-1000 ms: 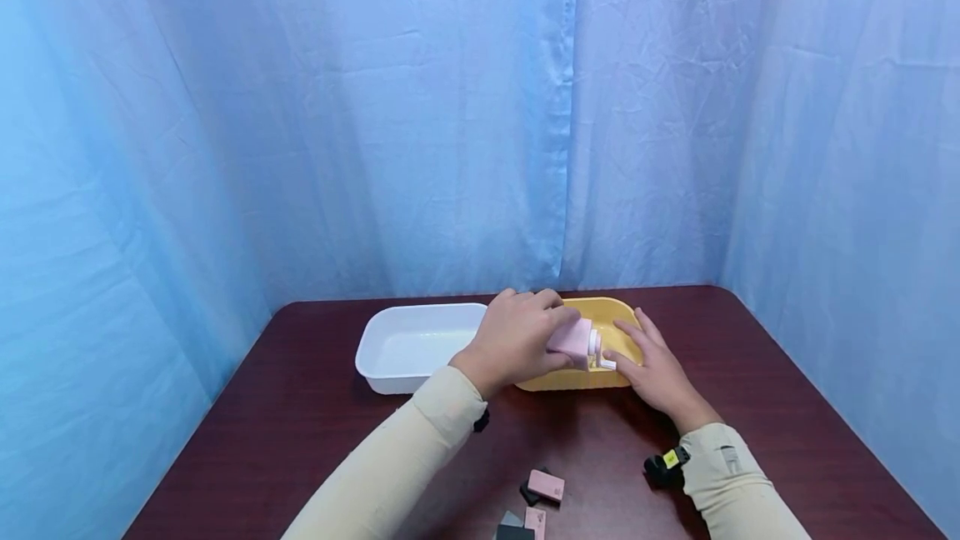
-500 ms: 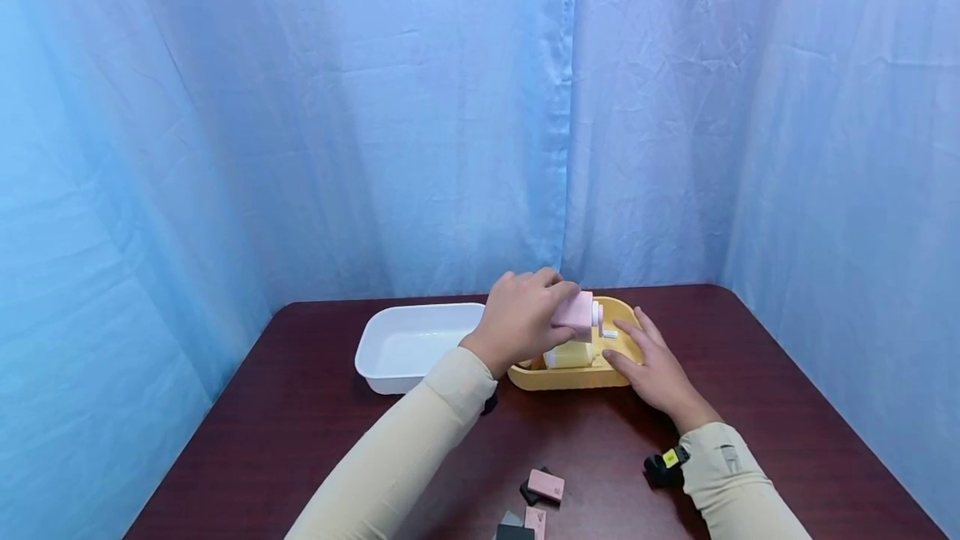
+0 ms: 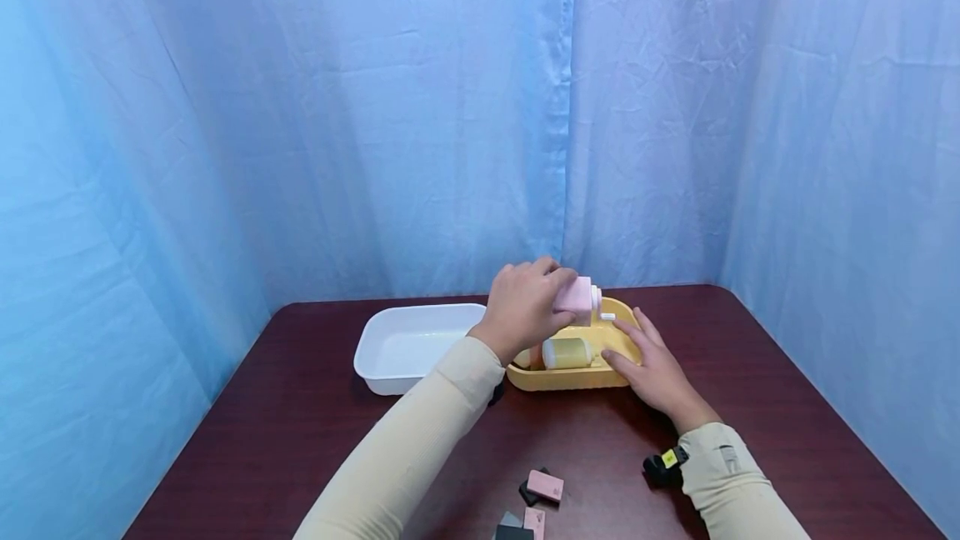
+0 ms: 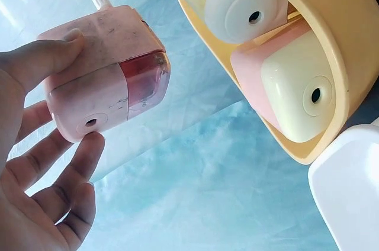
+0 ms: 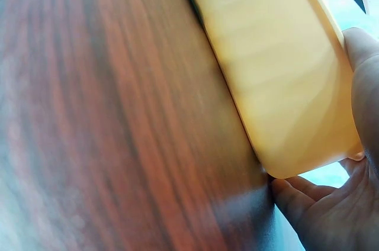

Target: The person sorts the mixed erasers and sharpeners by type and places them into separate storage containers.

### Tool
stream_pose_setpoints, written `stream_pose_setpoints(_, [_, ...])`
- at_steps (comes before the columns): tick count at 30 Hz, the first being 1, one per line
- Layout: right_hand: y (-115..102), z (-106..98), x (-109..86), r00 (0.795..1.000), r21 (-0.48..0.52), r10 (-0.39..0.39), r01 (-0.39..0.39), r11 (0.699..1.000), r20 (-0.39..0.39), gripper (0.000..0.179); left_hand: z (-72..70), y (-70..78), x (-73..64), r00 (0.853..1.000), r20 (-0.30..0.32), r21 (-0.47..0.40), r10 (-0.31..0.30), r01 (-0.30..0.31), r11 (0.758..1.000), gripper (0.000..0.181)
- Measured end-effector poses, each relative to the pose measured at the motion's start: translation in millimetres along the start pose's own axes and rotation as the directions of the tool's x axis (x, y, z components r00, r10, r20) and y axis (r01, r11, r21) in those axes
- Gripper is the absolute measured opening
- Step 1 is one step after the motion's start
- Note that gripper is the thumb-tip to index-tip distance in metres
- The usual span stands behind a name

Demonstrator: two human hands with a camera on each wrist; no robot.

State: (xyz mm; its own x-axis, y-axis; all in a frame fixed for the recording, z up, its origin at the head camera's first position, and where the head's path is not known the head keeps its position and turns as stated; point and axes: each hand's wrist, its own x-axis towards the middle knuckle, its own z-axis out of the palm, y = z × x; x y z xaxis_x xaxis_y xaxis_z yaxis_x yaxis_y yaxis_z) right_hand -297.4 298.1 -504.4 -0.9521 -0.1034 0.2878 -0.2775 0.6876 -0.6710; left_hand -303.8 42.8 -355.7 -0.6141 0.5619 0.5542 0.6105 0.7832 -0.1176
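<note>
My left hand (image 3: 521, 307) holds a pink crank pencil sharpener (image 3: 576, 300) tilted on its side above the yellow bin (image 3: 570, 382). In the left wrist view, the sharpener shows its pencil hole, a reddish see-through drawer and a white crank knob, with my thumb on one face and fingertips on the hole's face. Inside the bin lie a yellow sharpener (image 4: 243, 5) with a white end and a pink-and-cream sharpener (image 4: 296, 85). My right hand (image 3: 660, 373) grips the bin's right end, thumb over the rim and fingers against the outside.
A white bin (image 3: 382, 382) stands just left of the yellow one. Small pink blocks (image 3: 545, 486) and dark pieces (image 3: 514, 533) lie near the table's front edge. Blue curtains (image 3: 412, 123) hang behind and at both sides of the dark red table (image 3: 300, 423).
My left hand has lifted the pink pencil sharpener up and away from inside the yellow bin, uncovering the yellow sharpener there. My right hand has stayed at the bin's end.
</note>
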Motion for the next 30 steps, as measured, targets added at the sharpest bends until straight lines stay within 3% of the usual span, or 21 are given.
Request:
stream_pose_setpoints(15, [4,2,0.9,1.000,-0.003,0.007,-0.007,1.000,0.000,0.067,14.3,1.1,16.2,0.996,0.049,-0.008,-0.077,0.078,0.997,0.051])
stream_pose_setpoints(22, [4,4,1.4,1.000,-0.001,0.007,-0.007,1.000,0.002,0.065,22.4,5.4,16.3,0.987,0.101,-0.002,-0.121,0.122,0.993,0.052])
stream_pose_setpoints(30, [3,2,-0.2,1.000,-0.012,0.020,-0.020,1.000,0.011,0.069,36.4,14.0,15.4,0.985,0.109,-0.012,-0.130,0.132,0.991,0.055])
